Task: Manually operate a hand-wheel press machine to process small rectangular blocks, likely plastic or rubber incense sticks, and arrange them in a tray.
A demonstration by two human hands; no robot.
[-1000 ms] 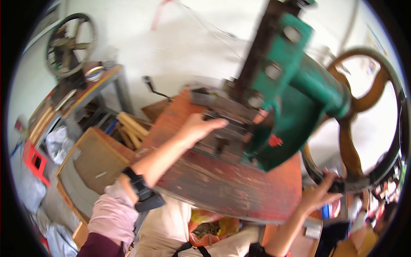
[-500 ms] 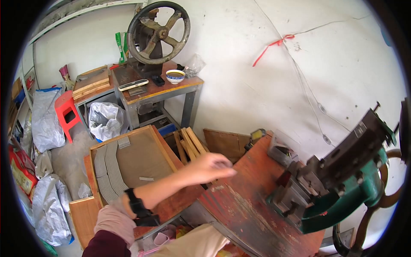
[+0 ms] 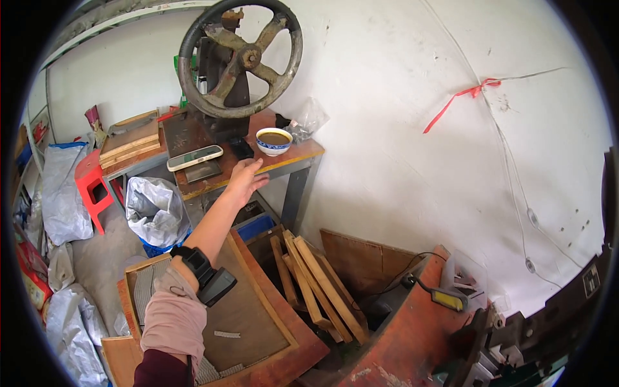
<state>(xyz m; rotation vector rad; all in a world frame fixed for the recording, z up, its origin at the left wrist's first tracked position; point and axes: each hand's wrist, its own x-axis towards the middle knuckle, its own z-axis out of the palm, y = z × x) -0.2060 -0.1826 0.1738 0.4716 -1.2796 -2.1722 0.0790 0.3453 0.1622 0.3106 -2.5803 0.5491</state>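
My left hand (image 3: 245, 181) stretches out with fingers apart and holds nothing. It hovers by the front edge of a small wooden-topped table (image 3: 293, 157), close to a dark flat object (image 3: 241, 149) and a blue-and-white bowl (image 3: 274, 140) of brown liquid. A white phone (image 3: 195, 157) lies to the left of the hand on the same table. Behind them stands a press with a big rusty handwheel (image 3: 240, 56). A black device is strapped on my left wrist (image 3: 207, 275). My right hand is out of view.
Wooden slats (image 3: 316, 284) lean beside a red-brown workbench (image 3: 412, 335) at lower right. A shallow wooden tray (image 3: 251, 309) lies below my arm. A grey sack (image 3: 153, 209), a red stool (image 3: 90, 187) and a blue crate (image 3: 255, 227) sit under and beside the table.
The view has swung left from the green press to the small table. My left hand left the red-brown workbench and reached out toward the table. My right hand dropped out of view.
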